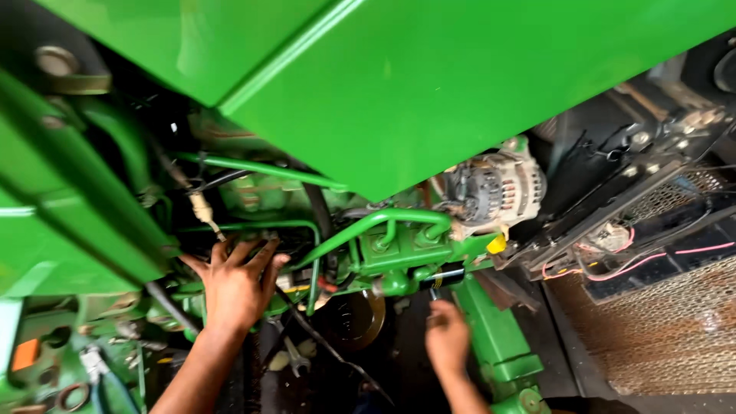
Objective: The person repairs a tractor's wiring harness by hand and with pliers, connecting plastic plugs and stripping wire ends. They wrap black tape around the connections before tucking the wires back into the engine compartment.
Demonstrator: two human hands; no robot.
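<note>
Head view showed us leaning into a green engine (399, 249) under the raised green hood (429, 84): our left hand (236, 287) lay released, fingers spread flat against the green pipes (307, 230). Our right hand (447, 337) was closed on a thin tool (434, 294), its tip just under the black cylindrical filter (442, 276) below the alternator (494, 188).

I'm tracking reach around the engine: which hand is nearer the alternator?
Right. The right hand is below the alternator, near the black cylinder. The left hand lies much farther left, spread on the engine.
</note>
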